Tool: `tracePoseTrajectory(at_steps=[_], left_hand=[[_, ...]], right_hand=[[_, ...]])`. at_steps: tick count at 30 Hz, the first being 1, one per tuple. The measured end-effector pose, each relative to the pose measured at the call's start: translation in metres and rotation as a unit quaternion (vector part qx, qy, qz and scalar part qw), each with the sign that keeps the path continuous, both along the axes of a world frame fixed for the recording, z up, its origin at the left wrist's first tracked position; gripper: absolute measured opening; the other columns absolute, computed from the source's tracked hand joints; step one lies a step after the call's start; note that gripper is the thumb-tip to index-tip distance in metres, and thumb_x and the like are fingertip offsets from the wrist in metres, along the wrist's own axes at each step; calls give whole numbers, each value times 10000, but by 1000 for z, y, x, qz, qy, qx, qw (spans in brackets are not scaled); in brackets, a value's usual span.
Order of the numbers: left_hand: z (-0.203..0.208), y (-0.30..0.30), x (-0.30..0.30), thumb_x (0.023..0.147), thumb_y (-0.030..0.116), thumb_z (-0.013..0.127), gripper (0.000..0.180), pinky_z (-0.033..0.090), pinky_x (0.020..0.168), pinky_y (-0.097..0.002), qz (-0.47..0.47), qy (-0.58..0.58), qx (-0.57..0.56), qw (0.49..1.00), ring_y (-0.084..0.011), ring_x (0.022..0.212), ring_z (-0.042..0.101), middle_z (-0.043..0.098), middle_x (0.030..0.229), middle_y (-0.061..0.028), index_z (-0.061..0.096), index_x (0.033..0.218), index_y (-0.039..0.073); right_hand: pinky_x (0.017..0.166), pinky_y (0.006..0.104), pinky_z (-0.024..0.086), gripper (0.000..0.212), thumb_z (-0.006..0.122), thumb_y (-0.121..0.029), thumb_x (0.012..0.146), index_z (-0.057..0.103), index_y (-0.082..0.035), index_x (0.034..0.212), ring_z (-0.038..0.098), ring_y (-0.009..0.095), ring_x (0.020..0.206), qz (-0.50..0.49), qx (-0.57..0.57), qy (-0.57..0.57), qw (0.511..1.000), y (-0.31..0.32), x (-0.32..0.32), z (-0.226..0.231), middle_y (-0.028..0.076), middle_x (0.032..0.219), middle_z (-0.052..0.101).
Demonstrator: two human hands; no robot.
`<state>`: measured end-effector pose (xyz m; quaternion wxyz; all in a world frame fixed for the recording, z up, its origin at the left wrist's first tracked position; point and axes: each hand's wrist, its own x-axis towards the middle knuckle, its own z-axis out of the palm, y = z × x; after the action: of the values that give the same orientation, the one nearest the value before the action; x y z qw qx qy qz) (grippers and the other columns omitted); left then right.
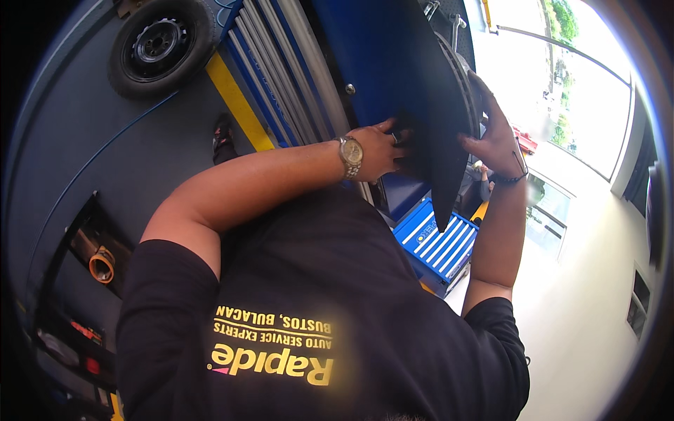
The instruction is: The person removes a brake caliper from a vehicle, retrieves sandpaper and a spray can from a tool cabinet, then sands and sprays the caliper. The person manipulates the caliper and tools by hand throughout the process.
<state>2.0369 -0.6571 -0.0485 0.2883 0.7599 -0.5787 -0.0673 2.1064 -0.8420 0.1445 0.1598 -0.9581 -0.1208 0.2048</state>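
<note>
Just beyond the wristwatch point(351, 156), the left hand point(378, 152) shows its back, fingertips lost in shadow; on the wristwatch's other side, the left forearm point(274, 179) slants to a bent elbow point(181, 205). Right of the wristwatch, the right hand point(500, 140) curves, thumb and fingers parted.

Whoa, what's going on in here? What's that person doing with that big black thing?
Someone is using both bare hands on a big dark panel. The right hand is at its curved edge, and the left hand, with a watch on the wrist, reaches in from the other side. Its fingertips are in shadow, so I can't tell how they hold on. A blue cabinet stands close by, and a wheel is off to the left.
</note>
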Motion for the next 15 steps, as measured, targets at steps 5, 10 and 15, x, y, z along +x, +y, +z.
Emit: tracePoseTrajectory(at_steps=[5, 10, 15], left_hand=[[-2, -10, 11, 946, 506, 671, 496, 94, 1288, -632, 71, 2, 50, 996, -339, 1577, 269, 551, 1523, -86, 703, 1336, 202], [-26, 33, 37, 926, 433, 719, 443, 248, 1236, -608, 307, -73, -102, 943, -342, 1504, 401, 611, 1435, -111, 718, 1279, 166], [-72, 108, 24, 893, 185, 755, 291, 490, 1015, -467, 477, 14, -211, 853, -342, 1252, 608, 671, 1291, -135, 739, 1169, 96]], right_hand=[[1128, 404, 449, 944, 764, -111, 697, 438, -128, 1583, 601, 279, 1290, -18, 9, -8, 1000, -8, 0, -1, 188, 1367, 645], [1086, 463, 475, 975, 817, -151, 663, 453, -163, 1568, 608, 438, 1234, -4, -25, -95, 995, 9, -27, -28, 208, 1317, 652], [1179, 586, 361, 1001, 868, -286, 676, 443, -228, 1581, 516, 486, 1337, -25, -120, -188, 975, 57, -65, -84, 304, 1433, 504]])
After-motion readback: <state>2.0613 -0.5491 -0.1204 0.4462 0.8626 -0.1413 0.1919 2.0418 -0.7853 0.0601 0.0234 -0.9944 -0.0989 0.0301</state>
